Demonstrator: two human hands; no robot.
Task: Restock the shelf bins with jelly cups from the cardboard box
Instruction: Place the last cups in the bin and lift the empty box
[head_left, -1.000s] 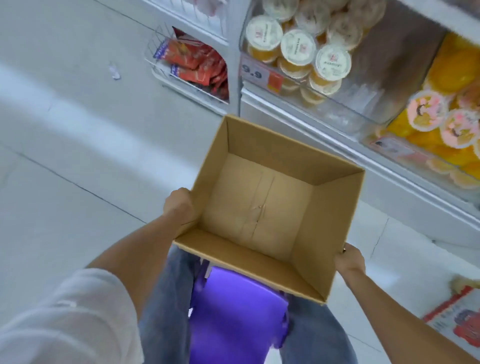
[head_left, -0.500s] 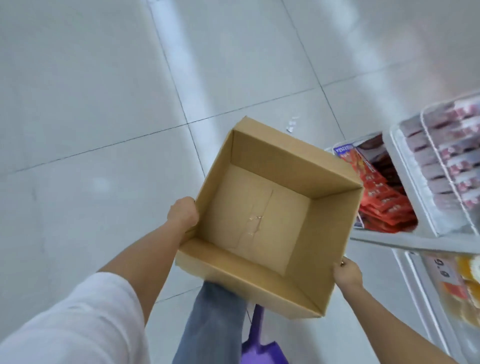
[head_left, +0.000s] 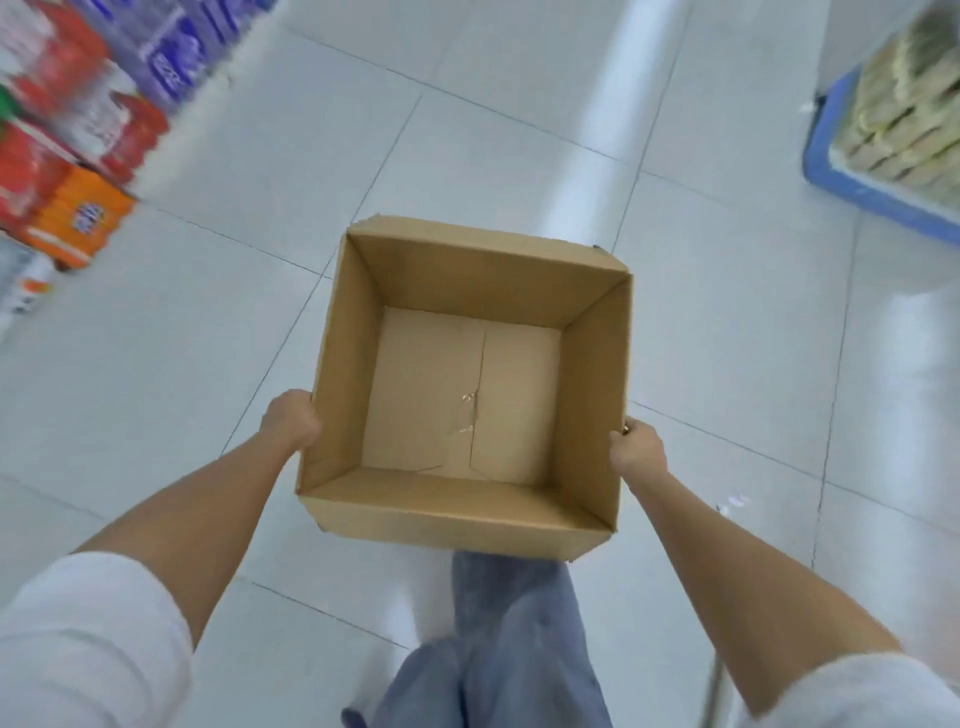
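— Glossy white floor tiles (head_left: 467, 130) underfoot, blurred packaged goods (head_left: 78, 218) at left. Cardboard box (head_left: 457, 280)?
— Held level above the floor, left hand (head_left: 290, 420) and right hand (head_left: 638, 447) each gripping a side wall. Plain brown corrugated, square, bare inside.
— Step?
— Likely restocking done; no jelly cups visible. Next: set down or refill.

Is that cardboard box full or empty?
Empty: the cardboard box shows only its bare brown floor and centre seam; nothing lies inside.
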